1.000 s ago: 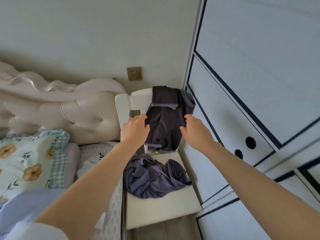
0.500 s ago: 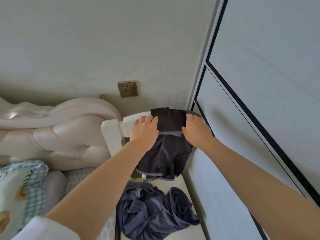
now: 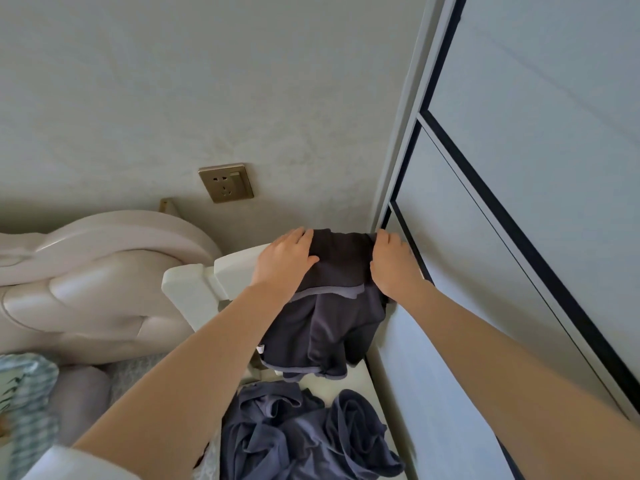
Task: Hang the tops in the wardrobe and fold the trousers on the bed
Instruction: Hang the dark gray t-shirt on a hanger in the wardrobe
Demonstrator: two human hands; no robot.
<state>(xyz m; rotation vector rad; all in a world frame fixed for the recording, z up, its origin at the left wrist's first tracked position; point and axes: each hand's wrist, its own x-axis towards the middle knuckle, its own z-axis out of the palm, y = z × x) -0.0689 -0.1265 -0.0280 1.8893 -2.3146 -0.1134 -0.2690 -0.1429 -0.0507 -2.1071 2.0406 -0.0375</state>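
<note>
Taking hold of the dark garment (image 3: 329,317) at the top rail of the chair back (image 3: 239,268). The left hand (image 3: 285,261) is at the left end of the draped fold. The right hand (image 3: 393,268) is at the right end, close against the wardrobe (image 3: 519,237). Both hands have fingers curled over the top of the fold and the thumb laid on the front face, with cloth pinched between. The fingertips behind the rail are hidden.

Location: the garment hangs doubled over the right end of the rail, its front layer falling toward the seat (image 3: 353,384). Its lower hem sits just above the seat's back edge. A second, blue-grey garment (image 3: 301,441) lies crumpled on the seat, apart from both hands.

Handling (judgement): thin knit, soft and light, no stiffness. It will sag and bunch wherever it is unsupported. Not fragile, and unlikely to slip against skin. The best hold is the present one, two spread points along the top fold, so that it lifts flat and opens under its own weight. A single-point hold would let it rope up.

Orientation: the long axis is vertical, rail to seat, and the width runs along the rail. A paler trim band crosses the front just under the hands, and another edges the bottom hem. Cannot tell whether it is a top or trousers; lifting it clear should settle that.
</note>
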